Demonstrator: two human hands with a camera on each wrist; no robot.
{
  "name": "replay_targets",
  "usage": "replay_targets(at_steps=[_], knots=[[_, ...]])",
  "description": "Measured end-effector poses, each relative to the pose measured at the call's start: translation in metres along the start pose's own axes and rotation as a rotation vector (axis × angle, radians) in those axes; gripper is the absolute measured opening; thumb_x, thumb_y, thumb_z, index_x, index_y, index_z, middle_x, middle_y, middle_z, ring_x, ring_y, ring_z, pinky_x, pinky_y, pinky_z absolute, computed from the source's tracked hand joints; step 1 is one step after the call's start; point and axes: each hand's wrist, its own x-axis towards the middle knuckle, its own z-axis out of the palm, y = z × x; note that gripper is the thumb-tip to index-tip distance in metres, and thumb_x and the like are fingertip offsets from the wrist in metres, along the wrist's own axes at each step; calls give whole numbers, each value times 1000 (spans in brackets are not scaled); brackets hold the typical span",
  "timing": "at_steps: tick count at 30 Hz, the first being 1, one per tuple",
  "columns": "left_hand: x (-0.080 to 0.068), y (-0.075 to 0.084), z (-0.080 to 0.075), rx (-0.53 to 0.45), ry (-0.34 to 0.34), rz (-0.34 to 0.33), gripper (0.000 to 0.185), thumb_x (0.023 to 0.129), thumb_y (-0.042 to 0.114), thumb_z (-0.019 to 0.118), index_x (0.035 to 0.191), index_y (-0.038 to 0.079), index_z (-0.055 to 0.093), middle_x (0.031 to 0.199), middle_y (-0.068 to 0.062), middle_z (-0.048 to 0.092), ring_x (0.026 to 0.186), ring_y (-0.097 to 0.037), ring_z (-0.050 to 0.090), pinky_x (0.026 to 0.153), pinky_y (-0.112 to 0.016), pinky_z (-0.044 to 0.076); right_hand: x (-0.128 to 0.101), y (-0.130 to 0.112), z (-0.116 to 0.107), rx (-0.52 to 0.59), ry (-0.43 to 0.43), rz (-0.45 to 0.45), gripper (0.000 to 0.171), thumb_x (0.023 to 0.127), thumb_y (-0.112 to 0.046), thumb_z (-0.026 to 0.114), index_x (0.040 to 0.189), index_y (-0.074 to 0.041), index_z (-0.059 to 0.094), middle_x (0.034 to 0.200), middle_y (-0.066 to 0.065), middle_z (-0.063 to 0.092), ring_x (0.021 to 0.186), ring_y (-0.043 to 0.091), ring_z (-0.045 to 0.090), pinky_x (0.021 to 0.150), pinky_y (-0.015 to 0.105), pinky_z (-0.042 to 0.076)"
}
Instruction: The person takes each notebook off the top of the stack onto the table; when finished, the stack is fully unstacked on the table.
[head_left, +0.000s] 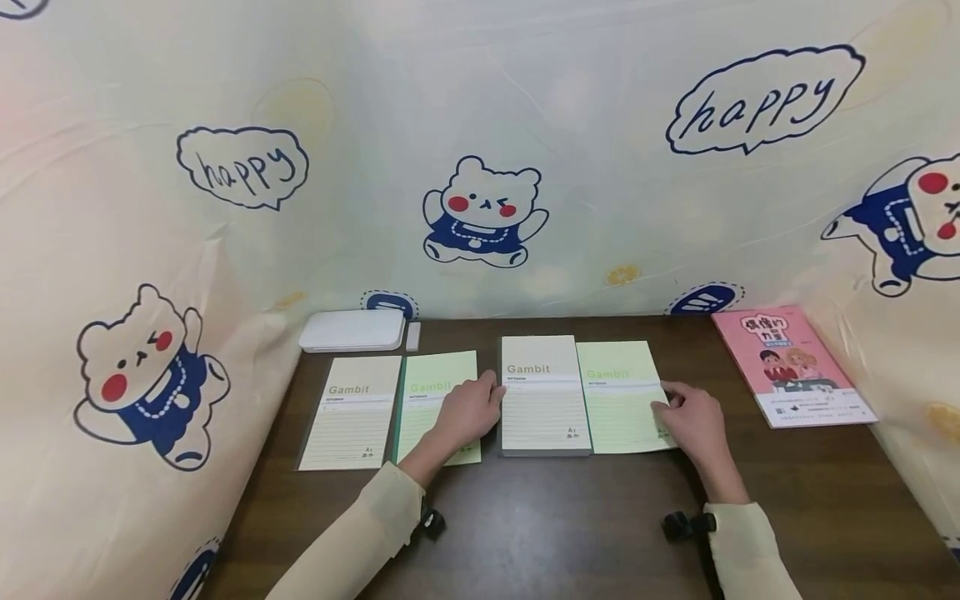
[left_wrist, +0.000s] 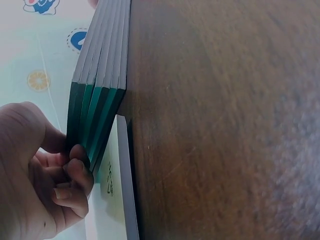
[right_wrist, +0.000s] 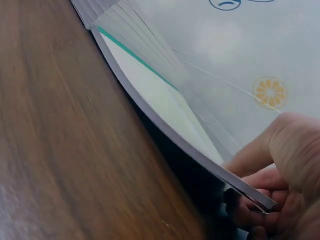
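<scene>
A stack of several Gambit notebooks (head_left: 542, 408) with a cream top cover lies mid-table. My left hand (head_left: 468, 411) holds the stack at its left side; in the left wrist view its curled fingers (left_wrist: 75, 172) touch the dark green spines (left_wrist: 95, 115). Against the stack's right side is a light green notebook (head_left: 621, 400). My right hand (head_left: 693, 421) pinches its right edge, thumb on top and fingers beneath. That edge bends up off the table in the right wrist view. Partly under my left forearm and hand lies another light green notebook (head_left: 423, 417).
A cream Gambit notebook (head_left: 352, 417) lies at the left, beside the green one. Behind it are a white flat case (head_left: 352, 331) and a small white block (head_left: 413, 336). A pink book (head_left: 795, 371) lies at the far right. Printed cloth (head_left: 585, 208) hangs behind the brown table (head_left: 540, 525).
</scene>
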Motion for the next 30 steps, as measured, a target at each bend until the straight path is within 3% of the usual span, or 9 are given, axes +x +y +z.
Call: replay_targets(at_steps=[5, 10, 13, 15, 17, 19, 23, 28, 30], knots=[[1, -2, -1, -6, 7, 0, 26, 117, 32, 55, 100, 13, 60, 69, -1, 55, 56, -18, 52, 54, -33, 38, 2, 0, -3, -28, -46, -45, 52, 97, -18, 80, 138, 12, 68, 94, 22, 62, 81, 33, 55, 70, 43, 41], [2, -4, 1, -3, 7, 11, 26, 117, 32, 54, 99, 13, 59, 68, -1, 55, 54, -17, 51, 53, -32, 38, 1, -7, 2, -49, 11, -19, 61, 96, -21, 80, 145, 11, 63, 125, 34, 55, 115, 50, 49, 96, 64, 40], [3, -5, 4, -2, 1, 14, 26, 117, 32, 54, 100, 13, 59, 68, -1, 56, 54, -16, 51, 53, -32, 38, -5, -25, 16, -24, 121, -72, 43, 98, -22, 80, 129, 7, 73, 117, 30, 62, 114, 51, 52, 100, 69, 34], [2, -5, 4, -3, -3, 12, 27, 117, 33, 54, 100, 13, 59, 68, -1, 56, 54, -17, 52, 53, -32, 38, -10, -42, 31, -10, 159, -133, 29, 101, -26, 79, 108, 2, 78, 101, 22, 69, 103, 48, 58, 97, 66, 37], [2, -5, 3, -8, -6, 8, 27, 117, 34, 54, 100, 13, 59, 68, -1, 56, 55, -17, 52, 53, -32, 38, -16, -60, 48, -14, 119, -189, 34, 104, -36, 77, 93, -4, 76, 83, 11, 68, 89, 39, 60, 88, 60, 40], [2, -5, 2, -18, -12, 6, 28, 117, 35, 54, 99, 13, 59, 68, -1, 56, 55, -17, 52, 53, -32, 39, -21, -74, 62, -43, 39, -207, 44, 105, -48, 74, 90, -6, 71, 74, 6, 64, 78, 32, 58, 82, 53, 41], [1, -4, 0, -46, -23, 17, 33, 116, 38, 56, 94, 15, 57, 67, 0, 53, 54, -16, 50, 53, -31, 37, -29, -88, 77, -86, -48, -160, 53, 102, -54, 75, 101, -2, 67, 76, 10, 63, 75, 32, 57, 80, 50, 41], [0, -5, -2, -49, -30, 50, 39, 115, 44, 58, 90, 15, 56, 65, 1, 49, 52, -15, 45, 51, -31, 34, -31, -86, 76, -28, -34, -79, 58, 106, -41, 72, 133, 9, 65, 108, 28, 75, 100, 46, 70, 93, 59, 49], [-1, -5, -2, -33, -33, 51, 38, 116, 43, 56, 91, 15, 55, 65, 1, 49, 52, -15, 44, 51, -31, 34, -29, -82, 72, 9, -17, -59, 54, 108, -37, 69, 138, 8, 64, 109, 30, 76, 101, 49, 71, 91, 62, 51]])
